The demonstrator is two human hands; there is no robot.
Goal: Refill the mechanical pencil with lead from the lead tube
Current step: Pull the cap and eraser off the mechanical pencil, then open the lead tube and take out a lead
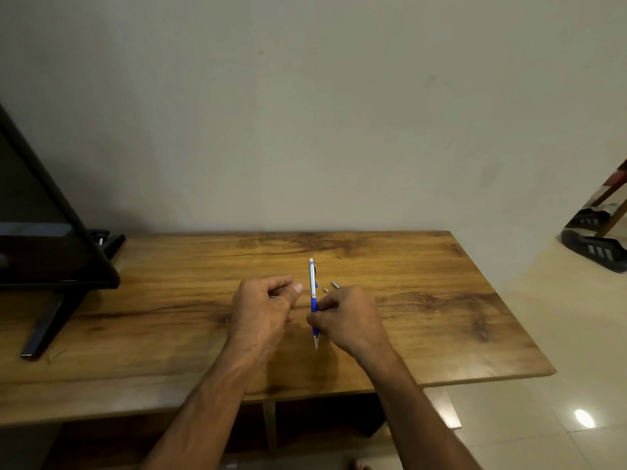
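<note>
My right hand (346, 318) holds a blue and silver mechanical pencil (312, 283) upright by its blue grip, white cap end up and metal tip down, above the wooden table (169, 300). My left hand (263, 308) hovers just left of the pencil with its fingers curled; whether it holds anything I cannot tell. Behind my right hand two small pieces lie on the table: a short grey-green tube-like piece (336, 284) and a tiny pale piece (326, 290). No lead is visible.
A black monitor (40, 239) on a stand occupies the table's left end. The wall runs along the table's far edge. On the floor at the right lie black sandals (592, 247), and the table's right edge ends over pale tiles.
</note>
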